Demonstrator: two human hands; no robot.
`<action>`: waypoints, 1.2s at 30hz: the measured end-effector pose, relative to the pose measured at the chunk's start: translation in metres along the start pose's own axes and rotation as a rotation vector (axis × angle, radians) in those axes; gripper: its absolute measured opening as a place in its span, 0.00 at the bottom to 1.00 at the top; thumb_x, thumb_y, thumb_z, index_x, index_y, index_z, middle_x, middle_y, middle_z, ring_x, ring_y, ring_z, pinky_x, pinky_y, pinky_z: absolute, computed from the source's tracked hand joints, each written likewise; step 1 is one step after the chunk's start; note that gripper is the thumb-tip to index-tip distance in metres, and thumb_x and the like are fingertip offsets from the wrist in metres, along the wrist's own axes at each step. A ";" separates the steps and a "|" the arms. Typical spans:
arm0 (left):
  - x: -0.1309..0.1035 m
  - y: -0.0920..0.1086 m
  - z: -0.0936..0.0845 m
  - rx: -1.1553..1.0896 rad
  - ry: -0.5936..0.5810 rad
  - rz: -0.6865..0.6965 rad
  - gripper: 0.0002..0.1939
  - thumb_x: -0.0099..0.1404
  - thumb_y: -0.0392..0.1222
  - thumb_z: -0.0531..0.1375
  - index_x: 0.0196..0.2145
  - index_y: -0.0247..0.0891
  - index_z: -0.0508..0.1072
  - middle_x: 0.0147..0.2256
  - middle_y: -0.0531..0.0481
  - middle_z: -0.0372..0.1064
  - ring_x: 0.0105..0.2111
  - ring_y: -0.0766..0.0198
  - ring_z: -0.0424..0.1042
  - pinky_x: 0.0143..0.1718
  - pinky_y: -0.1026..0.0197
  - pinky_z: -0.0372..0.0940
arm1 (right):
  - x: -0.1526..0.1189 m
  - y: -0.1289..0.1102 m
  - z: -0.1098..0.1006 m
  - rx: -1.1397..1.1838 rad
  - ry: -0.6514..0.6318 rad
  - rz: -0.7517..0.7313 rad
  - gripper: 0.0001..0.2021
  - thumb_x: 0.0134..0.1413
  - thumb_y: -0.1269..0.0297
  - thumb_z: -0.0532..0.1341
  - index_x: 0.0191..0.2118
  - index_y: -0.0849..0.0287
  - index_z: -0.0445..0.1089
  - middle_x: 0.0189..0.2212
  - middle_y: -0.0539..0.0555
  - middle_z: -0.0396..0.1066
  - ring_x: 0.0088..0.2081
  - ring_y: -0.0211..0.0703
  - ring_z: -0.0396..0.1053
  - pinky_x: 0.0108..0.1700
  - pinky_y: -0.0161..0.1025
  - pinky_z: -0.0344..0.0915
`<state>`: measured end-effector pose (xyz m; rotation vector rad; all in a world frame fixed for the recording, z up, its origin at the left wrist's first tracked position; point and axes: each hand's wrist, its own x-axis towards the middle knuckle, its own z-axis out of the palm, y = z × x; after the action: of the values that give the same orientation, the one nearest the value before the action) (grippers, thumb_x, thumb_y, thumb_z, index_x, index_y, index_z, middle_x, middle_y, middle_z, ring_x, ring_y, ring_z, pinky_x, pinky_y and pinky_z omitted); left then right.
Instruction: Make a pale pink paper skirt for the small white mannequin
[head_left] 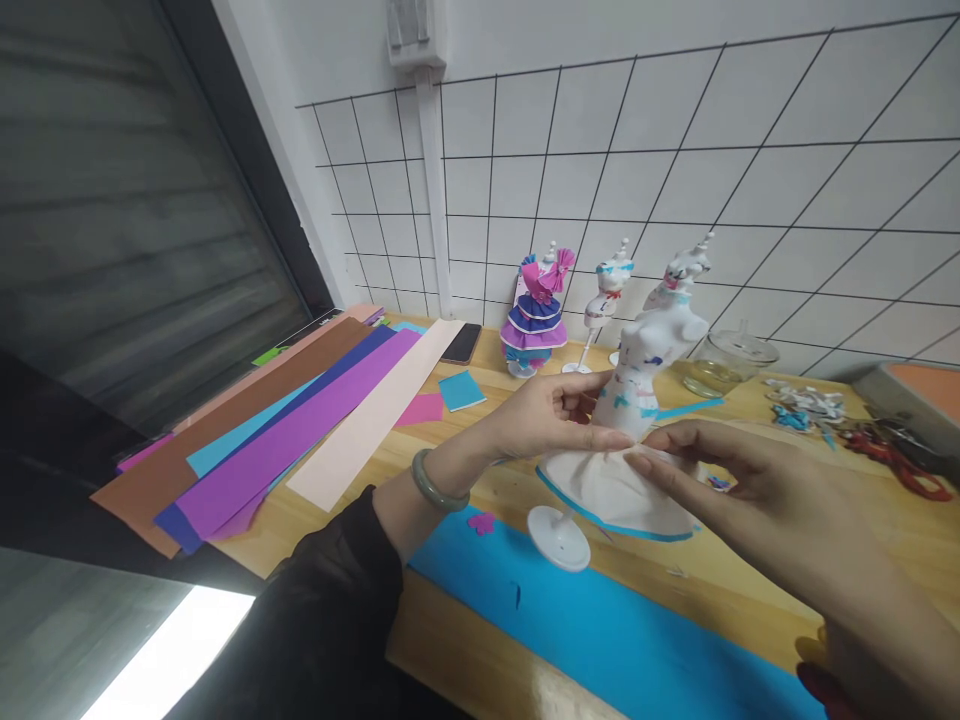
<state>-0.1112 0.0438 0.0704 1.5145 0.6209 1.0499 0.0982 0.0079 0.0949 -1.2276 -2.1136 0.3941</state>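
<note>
Matt blue paper on a lightly glossy wooden table
Smooth, plastic-looking mannequin, creased matt skirt; near the table's far edge, a shiny, glass-like jar.

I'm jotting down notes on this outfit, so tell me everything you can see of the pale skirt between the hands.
The skirt is off-white, looks like crepe paper or thin cloth, and flares in soft folds from a gathered waist. A blue band edges its hem. It sits around a white mannequin that leans rightward in the picture. The left hand's thumb and right hand's fingertips touch its top, partly covering it.
</note>
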 end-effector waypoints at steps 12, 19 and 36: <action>0.000 -0.003 -0.004 -0.040 -0.051 0.031 0.37 0.51 0.48 0.72 0.58 0.41 0.71 0.34 0.50 0.69 0.35 0.65 0.66 0.38 0.58 0.62 | 0.001 -0.004 -0.001 0.059 -0.012 0.005 0.17 0.57 0.45 0.60 0.29 0.52 0.75 0.25 0.50 0.76 0.25 0.42 0.71 0.24 0.36 0.64; 0.000 -0.002 -0.002 -0.008 -0.053 -0.015 0.39 0.52 0.48 0.72 0.60 0.42 0.69 0.32 0.52 0.67 0.35 0.65 0.65 0.38 0.58 0.62 | 0.002 -0.005 0.001 0.052 0.001 -0.021 0.19 0.56 0.44 0.60 0.26 0.53 0.73 0.20 0.49 0.71 0.21 0.39 0.66 0.21 0.35 0.59; -0.002 0.002 -0.003 -0.040 -0.021 -0.056 0.39 0.52 0.44 0.72 0.61 0.42 0.68 0.39 0.47 0.72 0.41 0.61 0.70 0.44 0.55 0.64 | 0.003 -0.003 -0.002 0.050 -0.003 0.006 0.18 0.55 0.43 0.60 0.27 0.52 0.75 0.23 0.50 0.76 0.24 0.42 0.71 0.23 0.36 0.64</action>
<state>-0.1148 0.0430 0.0714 1.4641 0.6206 0.9973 0.0967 0.0094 0.0993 -1.2063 -2.0909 0.4490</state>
